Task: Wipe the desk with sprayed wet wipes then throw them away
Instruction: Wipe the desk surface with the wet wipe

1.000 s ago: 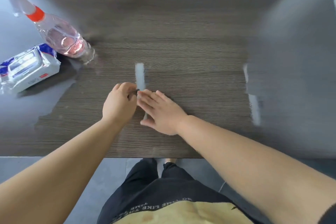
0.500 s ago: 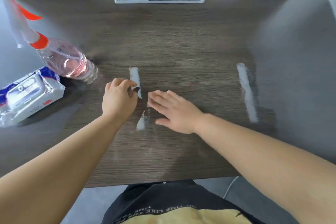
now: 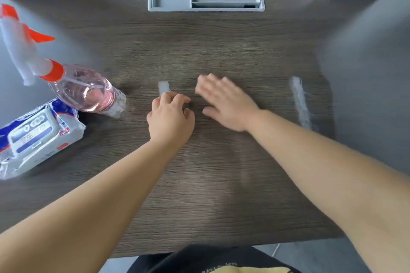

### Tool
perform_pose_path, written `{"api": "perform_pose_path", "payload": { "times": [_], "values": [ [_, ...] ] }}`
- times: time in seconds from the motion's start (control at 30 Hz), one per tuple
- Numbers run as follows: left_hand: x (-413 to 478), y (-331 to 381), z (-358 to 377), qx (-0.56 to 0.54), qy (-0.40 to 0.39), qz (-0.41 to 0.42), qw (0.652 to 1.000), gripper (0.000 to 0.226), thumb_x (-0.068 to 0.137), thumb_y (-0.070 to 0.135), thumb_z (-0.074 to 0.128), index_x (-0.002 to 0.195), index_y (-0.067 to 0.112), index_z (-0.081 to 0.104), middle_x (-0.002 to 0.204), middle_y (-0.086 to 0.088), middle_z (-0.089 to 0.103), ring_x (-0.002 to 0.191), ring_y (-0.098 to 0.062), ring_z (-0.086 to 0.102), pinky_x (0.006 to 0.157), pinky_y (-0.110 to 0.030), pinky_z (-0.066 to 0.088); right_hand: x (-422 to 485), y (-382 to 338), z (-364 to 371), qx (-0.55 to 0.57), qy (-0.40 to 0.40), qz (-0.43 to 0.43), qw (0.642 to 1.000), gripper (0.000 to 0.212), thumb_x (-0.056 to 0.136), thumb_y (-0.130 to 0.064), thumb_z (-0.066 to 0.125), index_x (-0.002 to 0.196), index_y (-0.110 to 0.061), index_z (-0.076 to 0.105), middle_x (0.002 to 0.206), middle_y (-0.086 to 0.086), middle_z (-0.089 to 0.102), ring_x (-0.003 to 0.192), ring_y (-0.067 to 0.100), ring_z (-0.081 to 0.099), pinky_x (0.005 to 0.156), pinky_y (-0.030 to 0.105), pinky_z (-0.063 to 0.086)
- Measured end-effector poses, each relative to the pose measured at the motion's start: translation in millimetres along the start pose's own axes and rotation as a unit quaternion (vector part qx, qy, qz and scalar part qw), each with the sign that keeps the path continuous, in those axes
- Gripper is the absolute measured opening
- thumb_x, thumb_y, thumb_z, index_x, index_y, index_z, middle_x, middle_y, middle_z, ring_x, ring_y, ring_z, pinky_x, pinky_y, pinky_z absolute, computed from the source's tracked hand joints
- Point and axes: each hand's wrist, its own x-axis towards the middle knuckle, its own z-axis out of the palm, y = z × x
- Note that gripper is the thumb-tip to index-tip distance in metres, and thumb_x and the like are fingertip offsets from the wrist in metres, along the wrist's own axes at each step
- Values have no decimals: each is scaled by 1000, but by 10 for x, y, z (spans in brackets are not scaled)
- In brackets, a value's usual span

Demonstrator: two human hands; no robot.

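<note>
Left hand [image 3: 169, 117] pinches the wipe [image 3: 163, 87], right hand [image 3: 224, 102] spread flat over the surface [image 3: 221, 51]. Pick-up, I'd say; next, lift it clear.

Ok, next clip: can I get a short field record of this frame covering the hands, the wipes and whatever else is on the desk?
left hand: fingers curled, pinching the near end of a white strip, likely a wipe, on the desk
right hand: open, fingers straight, motion-blurred, holds nothing
second strip: lies apart on the right side of the desk, untouched
spray bottle: far left, pink liquid, orange trigger
wipes pack: left edge, nearer than the bottle
organiser tray: grey, back centre
</note>
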Motion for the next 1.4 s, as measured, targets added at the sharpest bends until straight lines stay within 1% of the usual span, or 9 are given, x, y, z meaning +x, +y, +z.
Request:
{"api": "perform_pose_path", "payload": {
  "times": [0.13, 0.2, 0.37, 0.47, 0.6, 0.8, 1.07, 1.27, 1.4],
  "values": [
    [70, 113, 12, -1, -12, -9, 1000, 35, 92, 27, 43, 126, 27, 51, 137, 4, 38, 129, -23, 27, 101, -41, 29, 325, 695, -258, 102, 60, 308, 944, 58, 101, -44, 16, 152, -16, 10, 160, 4, -6, 147, 22, -5, 119, 41, 0],
    [110, 165, 39, -1, -9, -4, 1000, 35, 92, 28, 43, 127, 26, 50, 137, 3, 38, 130, -23, 27, 103, -41, 27, 478, 637, -282, 103, 51, 373, 921, 62, 100, -47, 12, 152, -14, 4, 160, 6, -9, 147, 23, -8, 119, 42, -1],
    [183, 300, 127, 13, -6, 22, 1000, 36, 91, 28, 44, 127, 26, 51, 138, 1, 40, 129, -24, 30, 105, -40, 25, 618, 224, -227, 46, 14, 53, 997, 62, 100, -49, 18, 152, -19, 3, 160, 1, -9, 146, 19, -10, 119, 39, -4],
    [219, 363, 145, 12, -7, 41, 999, 36, 91, 28, 45, 127, 26, 51, 137, 1, 40, 129, -24, 29, 106, -38, 24, 545, 750, -314, 48, 55, 188, 979, 58, 100, -46, 19, 151, -19, 11, 160, 3, -4, 147, 23, -4, 119, 44, 3],
    [152, 516, 227, 9, -23, 81, 996, 39, 91, 26, 46, 130, 25, 49, 138, 1, 38, 131, -24, 25, 110, -39, 21, 100, 1272, -279, 113, 70, 428, 894, 60, 101, -44, 15, 152, -15, 3, 160, 4, -9, 147, 21, -7, 119, 41, -1],
    [-75, 802, 472, 31, -55, 153, 986, 40, 90, 28, 48, 130, 25, 50, 140, 1, 38, 134, -27, 24, 114, -48, 15, -318, 829, 5, 60, 56, 218, 973, 62, 100, -47, 18, 152, -18, -1, 160, 1, -10, 147, 18, -9, 119, 37, -3],
    [-183, 922, 605, 58, -67, 165, 982, 39, 91, 30, 47, 130, 25, 49, 142, 1, 34, 134, -27, 22, 116, -47, 12, -732, 1478, -38, 139, 59, 414, 898, 60, 101, -44, 16, 152, -16, 3, 160, 3, -10, 147, 20, -9, 119, 39, -3],
    [-341, 937, 737, 68, -69, 164, 982, 40, 89, 27, 48, 130, 25, 50, 142, 1, 35, 135, -27, 23, 115, -47, 14, -986, 961, 152, 89, 35, 262, 960, 62, 100, -47, 15, 151, -18, -6, 158, 0, -16, 146, 17, -13, 119, 37, -5],
    [-456, 971, 810, 73, -64, 166, 981, 41, 89, 26, 49, 129, 26, 51, 142, 1, 35, 135, -28, 23, 116, -47, 11, -1004, 1529, 45, 120, 29, 330, 936, 60, 101, -46, 17, 152, -19, -2, 159, 1, -13, 146, 18, -10, 118, 37, -4]
  ]
}}
